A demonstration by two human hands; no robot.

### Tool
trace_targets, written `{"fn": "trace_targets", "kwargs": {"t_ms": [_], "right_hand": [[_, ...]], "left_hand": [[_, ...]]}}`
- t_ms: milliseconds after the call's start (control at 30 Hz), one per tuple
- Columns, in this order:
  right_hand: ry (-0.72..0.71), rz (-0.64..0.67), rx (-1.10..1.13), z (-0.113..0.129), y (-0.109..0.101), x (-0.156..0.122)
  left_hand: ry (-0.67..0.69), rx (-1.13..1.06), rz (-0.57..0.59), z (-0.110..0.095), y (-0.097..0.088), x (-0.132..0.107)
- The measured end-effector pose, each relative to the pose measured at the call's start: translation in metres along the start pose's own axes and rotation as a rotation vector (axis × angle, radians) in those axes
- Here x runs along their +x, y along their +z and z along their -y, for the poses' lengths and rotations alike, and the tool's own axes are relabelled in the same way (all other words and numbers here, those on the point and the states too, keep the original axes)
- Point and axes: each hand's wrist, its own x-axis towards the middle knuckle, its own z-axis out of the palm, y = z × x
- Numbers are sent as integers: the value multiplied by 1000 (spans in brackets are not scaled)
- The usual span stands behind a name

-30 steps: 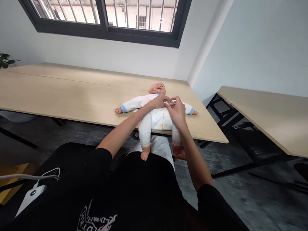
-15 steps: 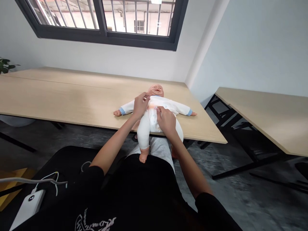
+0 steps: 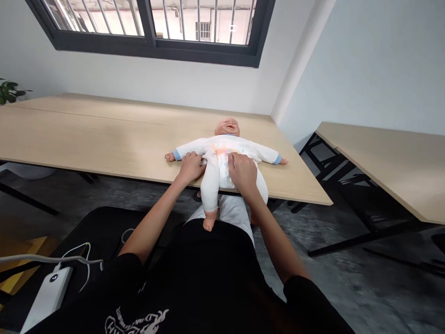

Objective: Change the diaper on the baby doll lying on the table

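While the doll (image 3: 227,143) lies on its back at the near edge of the table (image 3: 104,139), its legs (image 3: 210,191) hanging over, the left hand (image 3: 192,167) appears to pinch the white side edge of the diaper (image 3: 224,175) at the hip; the right hand (image 3: 243,171) rests curled on the diaper's front, and I cannot tell whether that grip grasps anything; working well here calls for taking the side edge broadly rather than by one corner, since thin material probably bunches or tears; any pull is best kept in line with the waist, slow and even; the right hand serves best as a steady, light anchor, as the overhanging legs could let the doll slide; the white top (image 3: 251,147) is best kept clear of the waistband.
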Motion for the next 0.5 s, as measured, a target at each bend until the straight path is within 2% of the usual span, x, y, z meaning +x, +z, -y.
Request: {"fn": "trace_targets", "kwargs": {"t_ms": [133, 367, 500], "right_hand": [[-20, -47, 38, -3, 3, -1], [-5, -38, 45, -3, 3, 0], [24, 22, 79, -3, 0, -1]], "left_hand": [[-11, 8, -37, 9, 1, -1], [-32, -6, -56, 23, -2, 2], [-56, -47, -54, 24, -4, 6]]}}
